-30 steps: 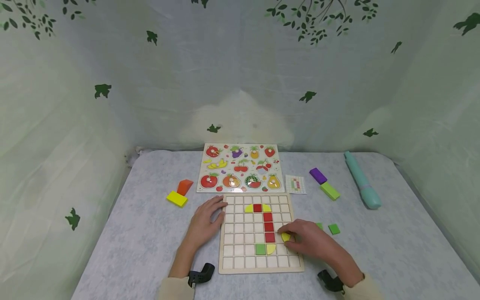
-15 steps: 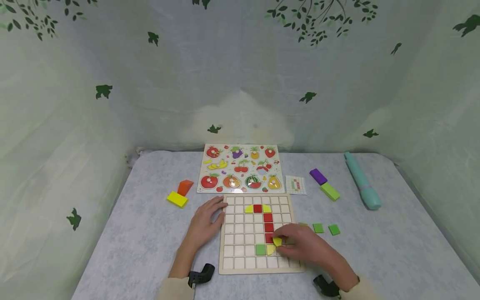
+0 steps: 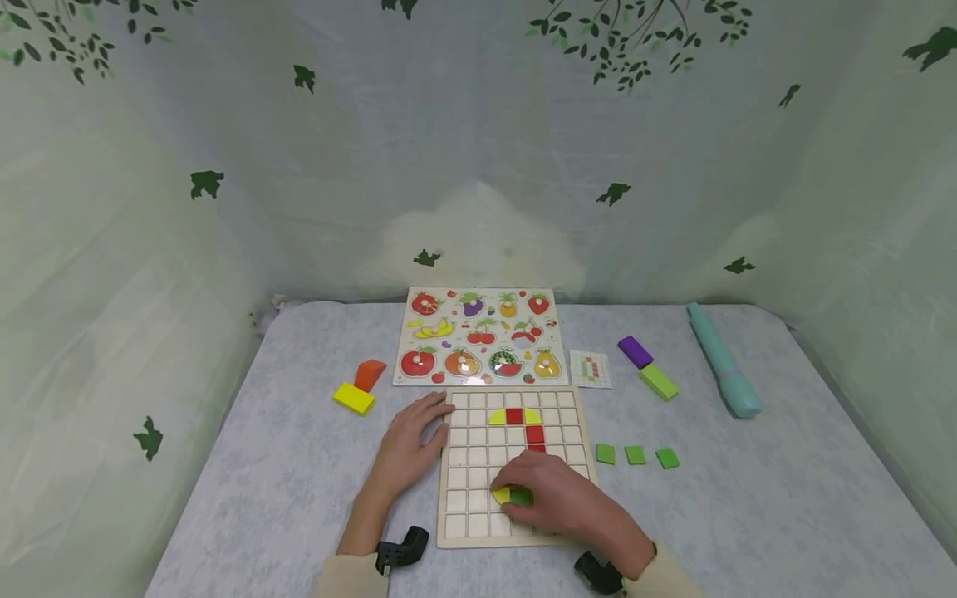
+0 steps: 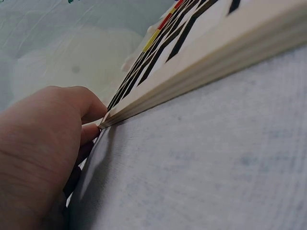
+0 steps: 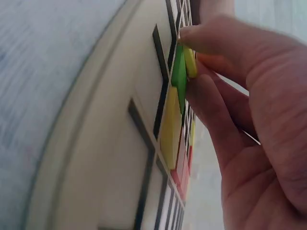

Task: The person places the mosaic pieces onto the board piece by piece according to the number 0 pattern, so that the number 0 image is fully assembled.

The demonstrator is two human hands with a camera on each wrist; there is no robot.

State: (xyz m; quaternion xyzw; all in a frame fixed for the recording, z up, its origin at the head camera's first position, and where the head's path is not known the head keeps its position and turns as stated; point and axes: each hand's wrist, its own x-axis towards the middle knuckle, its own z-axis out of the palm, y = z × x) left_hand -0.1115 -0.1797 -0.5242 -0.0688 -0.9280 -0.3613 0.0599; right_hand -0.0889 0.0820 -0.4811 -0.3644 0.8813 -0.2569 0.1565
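Observation:
A wooden grid board (image 3: 478, 544) lies on the table with red squares (image 3: 534, 434), yellow rounded tiles (image 3: 532, 417) and a green square (image 3: 521, 496) in some cells. My right hand (image 3: 561, 494) pinches a yellow rounded tile (image 3: 501, 495) between thumb and fingers, over the cell left of the green square. In the right wrist view this held tile (image 5: 190, 62) stands tilted beside the green square (image 5: 179, 72), and another yellow tile (image 5: 170, 129) sits beyond it. The right hand hides some lower cells. My left hand (image 3: 407, 444) rests with its fingertips against the board's left edge.
Behind the board lie a fruit picture board (image 3: 478, 336) and a small pattern card (image 3: 590, 369). Three green squares (image 3: 635, 455) lie right of it. Purple (image 3: 635, 352) and lime (image 3: 658, 382) blocks, a teal bottle-shaped object (image 3: 723, 361), and orange (image 3: 370, 374) and yellow (image 3: 354, 399) blocks stand farther out.
My right hand has moved left across the board with the yellow tile, from the right-hand columns to beside the green square. The left hand has stayed in place.

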